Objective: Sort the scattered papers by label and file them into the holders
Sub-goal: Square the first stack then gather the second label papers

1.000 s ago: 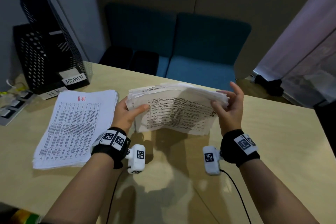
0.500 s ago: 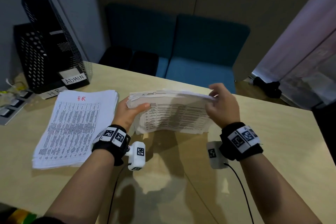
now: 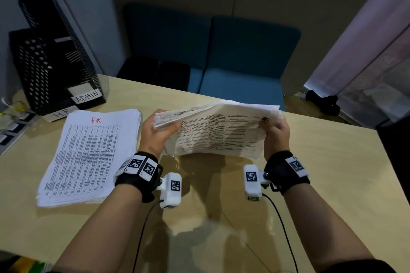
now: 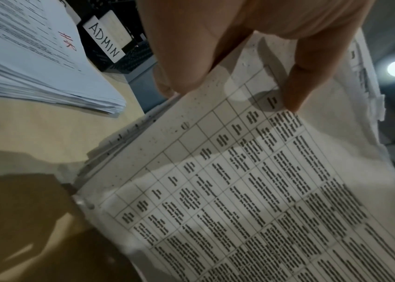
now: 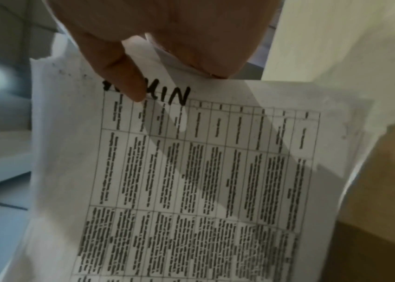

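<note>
Both hands hold a thick stack of printed papers (image 3: 219,131) upright on its long edge above the table. My left hand (image 3: 156,132) grips its left end, thumb on the front sheet (image 4: 239,190). My right hand (image 3: 275,133) grips the right end, and the thumb partly covers a black handwritten label ending in "MIN" (image 5: 169,95). A second stack marked "HR" in red (image 3: 91,155) lies flat on the table to the left. Two black mesh holders (image 3: 55,51) stand at the far left, tagged "ADMIN" (image 3: 87,96) and "HR" (image 3: 60,113).
The beige table (image 3: 321,184) runs from the holders to the right edge. Blue upholstered seats (image 3: 221,55) stand behind the far edge. A grey device with buttons (image 3: 11,128) sits at the left edge. Cables trail from both wrist cameras toward me.
The right hand has shifted from the stack's top right corner to its right end and closed on it. The stack now stands wider and more level between both hands.
</note>
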